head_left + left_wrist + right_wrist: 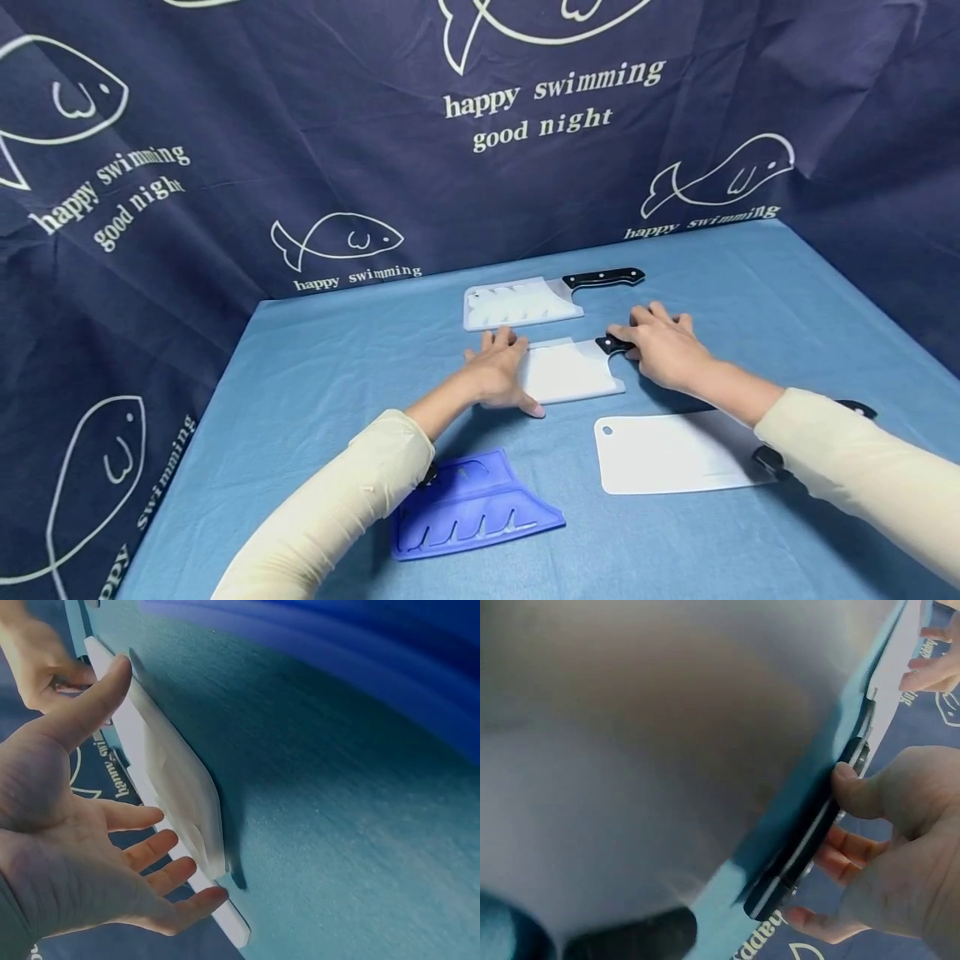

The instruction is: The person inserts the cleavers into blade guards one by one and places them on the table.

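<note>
So the sheathed knife (573, 372) lies beyond the blue cover (476, 517) and off to its right, long axis running roughly side to side. Right grip (663, 346) pinches the handle (808, 836), the end farther from the blue cover. Left grip (497, 372) is nearer the blue cover, straddling the other end, fingers and thumb spread apart; can't tell if it's pressing.

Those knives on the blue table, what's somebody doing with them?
A person has both hands at one white-covered knife: the right hand pinches its black handle, and the left hand is spread over the other end. A second knife, also covered, lies just behind it. Nearer the person are a blue plastic piece and a flat white piece, each partly hidden.
</note>
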`<state>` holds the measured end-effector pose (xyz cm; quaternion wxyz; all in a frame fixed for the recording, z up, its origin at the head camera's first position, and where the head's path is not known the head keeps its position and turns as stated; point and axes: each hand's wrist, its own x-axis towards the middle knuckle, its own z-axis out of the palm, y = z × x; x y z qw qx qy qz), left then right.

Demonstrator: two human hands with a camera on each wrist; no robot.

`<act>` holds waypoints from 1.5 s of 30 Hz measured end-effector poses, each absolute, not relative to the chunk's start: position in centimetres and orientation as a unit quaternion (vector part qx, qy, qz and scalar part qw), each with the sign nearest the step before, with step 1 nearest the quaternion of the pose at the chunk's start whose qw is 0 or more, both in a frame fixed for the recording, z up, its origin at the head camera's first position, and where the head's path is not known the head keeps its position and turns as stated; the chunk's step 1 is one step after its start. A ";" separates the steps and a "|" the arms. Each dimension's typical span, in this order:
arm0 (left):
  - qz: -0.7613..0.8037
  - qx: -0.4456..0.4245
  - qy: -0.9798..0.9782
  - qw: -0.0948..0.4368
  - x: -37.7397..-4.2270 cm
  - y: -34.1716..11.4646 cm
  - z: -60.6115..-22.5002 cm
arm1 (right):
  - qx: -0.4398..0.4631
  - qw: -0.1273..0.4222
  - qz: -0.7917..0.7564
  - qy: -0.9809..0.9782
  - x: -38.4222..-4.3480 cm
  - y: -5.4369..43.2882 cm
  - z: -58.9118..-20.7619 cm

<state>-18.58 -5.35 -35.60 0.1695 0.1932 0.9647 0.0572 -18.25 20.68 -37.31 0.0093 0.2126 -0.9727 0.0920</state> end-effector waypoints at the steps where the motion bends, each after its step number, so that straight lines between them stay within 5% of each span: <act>1: 0.063 0.194 0.964 0.168 -18.5 -5.5 -35.6 | 0.215 0.011 0.093 -0.972 -18.1 20.8 -37.1; 25: 0.201 0.198 0.957 0.068 -9.1 -13.9 -35.9 | 0.235 0.097 0.090 -0.963 -11.0 27.8 -35.5; 40: 0.190 0.196 0.956 0.104 -5.8 -15.0 -35.5 | 0.194 0.088 0.097 -0.972 -8.5 31.2 -35.5; 45: 0.173 0.207 0.955 0.125 -5.4 -14.9 -35.3 | 0.179 0.044 0.085 -0.979 -8.6 32.0 -35.5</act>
